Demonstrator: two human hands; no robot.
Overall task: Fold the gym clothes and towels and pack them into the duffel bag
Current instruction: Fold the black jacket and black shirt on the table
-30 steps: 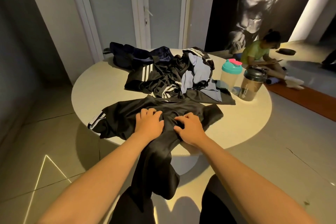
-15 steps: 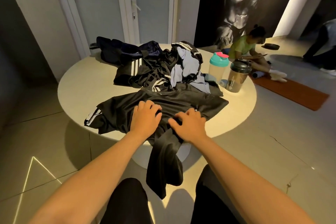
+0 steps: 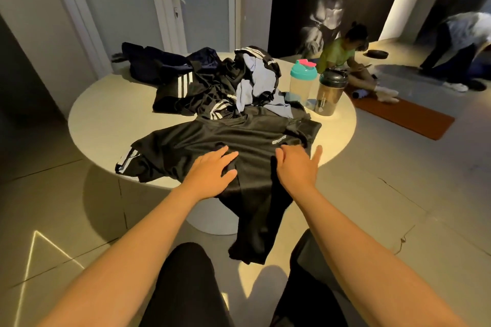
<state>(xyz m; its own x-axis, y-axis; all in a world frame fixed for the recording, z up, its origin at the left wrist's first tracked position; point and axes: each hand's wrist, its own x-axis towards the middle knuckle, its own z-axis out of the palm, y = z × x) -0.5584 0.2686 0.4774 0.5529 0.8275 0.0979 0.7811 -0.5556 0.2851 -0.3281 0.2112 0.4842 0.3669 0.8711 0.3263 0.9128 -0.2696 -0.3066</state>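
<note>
black shirt (image 3: 225, 138) spread on the round pale table (image 3: 87, 114), both hands flat on it.
its white-striped sleeve lies by the table's left edge and its lower part hangs over the near rim. the left hand (image 3: 212, 172) rests palm down on the fabric, fingers straight and gripping nothing. just beside it the right hand (image 3: 297, 167) presses the cloth with fingers spread. behind lies a heap of clothes (image 3: 212, 87), then a teal-lidded shaker (image 3: 303, 82) and a dark-lidded shaker (image 3: 330, 93).
</note>
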